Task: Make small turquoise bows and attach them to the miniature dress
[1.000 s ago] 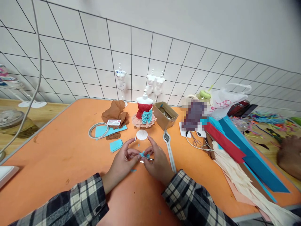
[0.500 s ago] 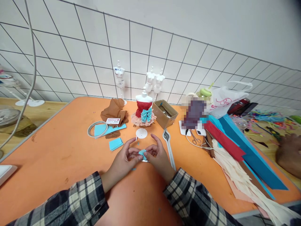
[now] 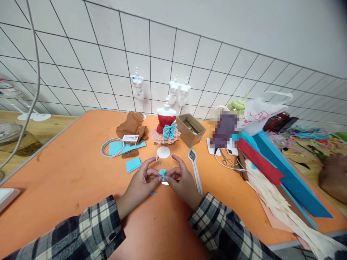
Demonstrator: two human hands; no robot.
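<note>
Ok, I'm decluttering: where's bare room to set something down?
Widest: orange tabletop left of the round silvery tape roll, beyond the left plaid sleeve. Smaller, speckled: between that and the right sleeve. Crowded: right side, under crinkled cream strips; centre, left hand and right hand pinching a pleated blue bow.

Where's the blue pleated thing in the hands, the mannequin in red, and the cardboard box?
Blue pleated piece (image 3: 163, 173): head view, its fanned top.
Mannequin in red (image 3: 164, 121): head view, red bodice.
Cardboard box (image 3: 184, 134): head view, outer side wall.

Paper (image 3: 163, 173) between hands (image 3: 140, 181) (image 3: 184, 183); mannequin (image 3: 165, 122) behind
</note>
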